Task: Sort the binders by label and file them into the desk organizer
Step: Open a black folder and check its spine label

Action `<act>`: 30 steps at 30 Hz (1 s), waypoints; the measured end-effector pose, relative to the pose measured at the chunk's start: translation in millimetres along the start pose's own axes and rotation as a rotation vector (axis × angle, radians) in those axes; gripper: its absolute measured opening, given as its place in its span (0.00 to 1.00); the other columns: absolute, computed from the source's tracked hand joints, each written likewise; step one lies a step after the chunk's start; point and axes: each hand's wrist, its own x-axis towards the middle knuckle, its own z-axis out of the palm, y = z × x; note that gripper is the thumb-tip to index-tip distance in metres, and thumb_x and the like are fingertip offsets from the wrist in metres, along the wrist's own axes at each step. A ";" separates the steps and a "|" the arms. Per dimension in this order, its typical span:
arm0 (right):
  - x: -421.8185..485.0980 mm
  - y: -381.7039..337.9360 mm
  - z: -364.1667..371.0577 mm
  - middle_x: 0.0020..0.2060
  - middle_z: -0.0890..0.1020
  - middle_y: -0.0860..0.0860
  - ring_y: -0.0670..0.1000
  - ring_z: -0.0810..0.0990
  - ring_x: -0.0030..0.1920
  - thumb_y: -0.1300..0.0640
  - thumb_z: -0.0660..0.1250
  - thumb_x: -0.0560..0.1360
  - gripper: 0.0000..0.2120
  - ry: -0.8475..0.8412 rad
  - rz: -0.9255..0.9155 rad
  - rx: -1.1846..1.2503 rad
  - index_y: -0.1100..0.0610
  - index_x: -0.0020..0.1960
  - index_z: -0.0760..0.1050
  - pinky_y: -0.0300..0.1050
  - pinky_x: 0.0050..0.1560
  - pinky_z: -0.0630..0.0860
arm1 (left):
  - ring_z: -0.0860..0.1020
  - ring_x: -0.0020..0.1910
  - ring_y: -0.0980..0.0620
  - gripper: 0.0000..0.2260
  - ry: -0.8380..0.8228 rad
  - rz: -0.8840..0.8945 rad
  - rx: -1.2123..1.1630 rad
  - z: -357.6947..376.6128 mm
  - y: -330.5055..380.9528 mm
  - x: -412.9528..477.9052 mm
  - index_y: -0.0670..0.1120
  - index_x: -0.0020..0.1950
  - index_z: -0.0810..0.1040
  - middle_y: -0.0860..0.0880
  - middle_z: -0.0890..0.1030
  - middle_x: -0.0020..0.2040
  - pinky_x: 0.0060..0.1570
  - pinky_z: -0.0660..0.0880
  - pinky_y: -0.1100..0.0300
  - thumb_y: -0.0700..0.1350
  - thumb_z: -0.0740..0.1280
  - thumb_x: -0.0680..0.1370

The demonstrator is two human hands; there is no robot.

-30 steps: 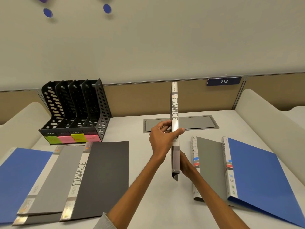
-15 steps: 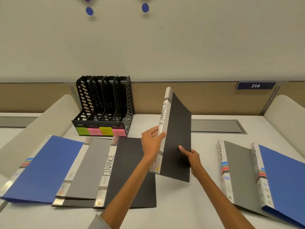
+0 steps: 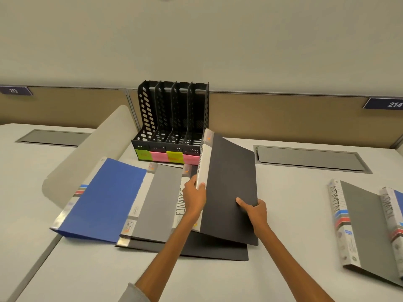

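Dark-grey binder with a white spine [image 3: 229,188] hangs tilted over the pale desk [image 3: 290,199] — the left hand [image 3: 194,199] grips its spine, the right hand [image 3: 255,211] pinches its right cover edge, thumb on top. At its eleven o'clock stands the black perforated plastic desk organizer [image 3: 174,118].

Head camera looks forward and down over desk [image 3: 292,216].
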 end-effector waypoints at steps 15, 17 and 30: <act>-44.4 42.4 62.0 0.75 0.59 0.53 0.56 0.56 0.74 0.36 0.63 0.74 0.37 0.104 -0.204 -0.831 0.51 0.77 0.57 0.57 0.71 0.58 | 0.68 0.71 0.42 0.31 -0.149 -0.033 0.319 -55.4 -102.2 7.8 0.44 0.79 0.53 0.43 0.66 0.74 0.68 0.67 0.49 0.44 0.65 0.80; -46.8 43.3 62.9 0.75 0.59 0.53 0.56 0.56 0.75 0.36 0.62 0.75 0.35 0.102 -0.212 -0.842 0.51 0.76 0.58 0.57 0.71 0.58 | 0.69 0.71 0.42 0.31 -0.154 -0.028 0.319 -58.0 -104.8 9.6 0.44 0.79 0.53 0.43 0.67 0.74 0.68 0.68 0.49 0.44 0.65 0.80; -49.8 37.9 52.0 0.72 0.66 0.52 0.54 0.62 0.72 0.42 0.65 0.76 0.27 0.092 -0.252 -0.747 0.50 0.71 0.66 0.55 0.69 0.61 | 0.44 0.79 0.44 0.29 -0.103 0.198 0.761 -36.9 -94.4 4.5 0.50 0.77 0.58 0.44 0.52 0.79 0.75 0.46 0.40 0.42 0.65 0.79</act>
